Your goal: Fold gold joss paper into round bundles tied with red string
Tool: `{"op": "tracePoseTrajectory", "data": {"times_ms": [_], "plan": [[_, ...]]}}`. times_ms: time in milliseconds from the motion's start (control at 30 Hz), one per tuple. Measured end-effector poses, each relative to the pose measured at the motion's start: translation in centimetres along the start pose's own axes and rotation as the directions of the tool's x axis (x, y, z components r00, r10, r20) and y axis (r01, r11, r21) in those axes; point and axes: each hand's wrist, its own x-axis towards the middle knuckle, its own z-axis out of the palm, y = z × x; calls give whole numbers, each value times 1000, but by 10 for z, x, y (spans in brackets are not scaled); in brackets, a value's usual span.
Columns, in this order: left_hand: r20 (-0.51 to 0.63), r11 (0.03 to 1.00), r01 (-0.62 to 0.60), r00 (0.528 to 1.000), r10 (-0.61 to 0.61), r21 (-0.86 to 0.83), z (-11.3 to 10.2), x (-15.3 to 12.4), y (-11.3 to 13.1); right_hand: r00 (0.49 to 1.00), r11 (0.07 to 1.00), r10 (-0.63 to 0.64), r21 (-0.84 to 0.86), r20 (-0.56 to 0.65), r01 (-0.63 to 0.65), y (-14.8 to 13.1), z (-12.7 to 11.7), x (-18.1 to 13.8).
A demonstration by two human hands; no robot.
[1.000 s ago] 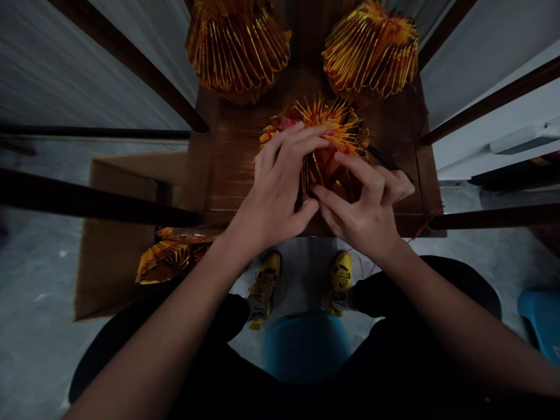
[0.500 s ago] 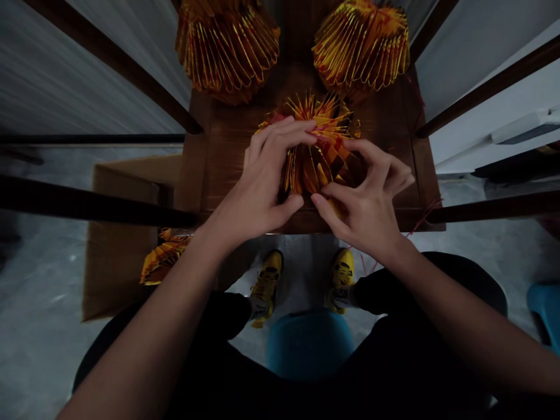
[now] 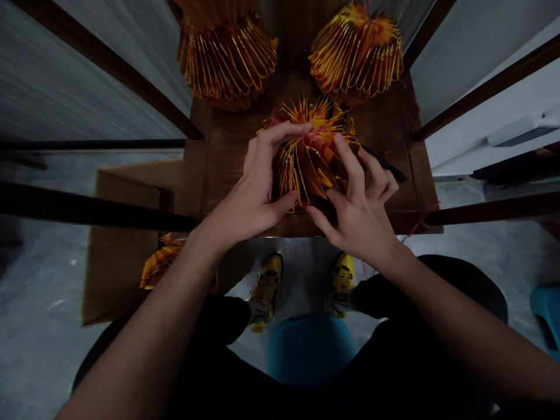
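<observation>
Paper, folded into a round, spiky bundle of gold, orange and red pleats [image 3: 301,169], is set on a flat, dark brown wooden board [image 3: 223,166], right between two bare hands. Its left side is touched by the left hand [image 3: 258,184], with the fingers laid over the top and the thumb placed by the near edge. The thumb and fingers are held wide apart, with pleats in the gap. Its right side is met by the bent fingers of the right hand [image 3: 365,219]. There the thumb is placed low at the near edge, close to one finger, but it cannot be told if a fold is pinched.

Past the grip, two bigger gold-and-orange pleated paper bundles are seen, one to the left [image 3: 227,61] and one to the right [image 3: 356,55]. Just beyond the right hand, a thin black stick-like thing [image 3: 385,164] is partly hidden. To the right of that hand, a thin red string [image 3: 420,219] is hung over the board's edge. To the left of the grip and lower down, a brown cardboard box [image 3: 120,262] is seen, with more folded orange paper [image 3: 161,262] beside the left arm. Below the grip, two yellow shoes [image 3: 268,283] and a blue stool [image 3: 310,350] are shown.
</observation>
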Motion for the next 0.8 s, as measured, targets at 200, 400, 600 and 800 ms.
{"op": "tracePoseTrajectory", "data": {"times_ms": [200,400,600,800], "plan": [[-23,999,19,1000,-18,36,7,0,3,990,975,134,185,-34,-125,-4,-11,4],[-67,991,23,998,-14,128,15,1,8,987,993,21,120,-162,-2,-9,-7,6],[-67,981,35,997,-22,190,14,2,14,981,996,39,82,-192,-23,-6,-2,4],[-66,975,29,998,-15,221,14,3,15,983,994,-105,-23,-152,103,2,-1,1]]}}
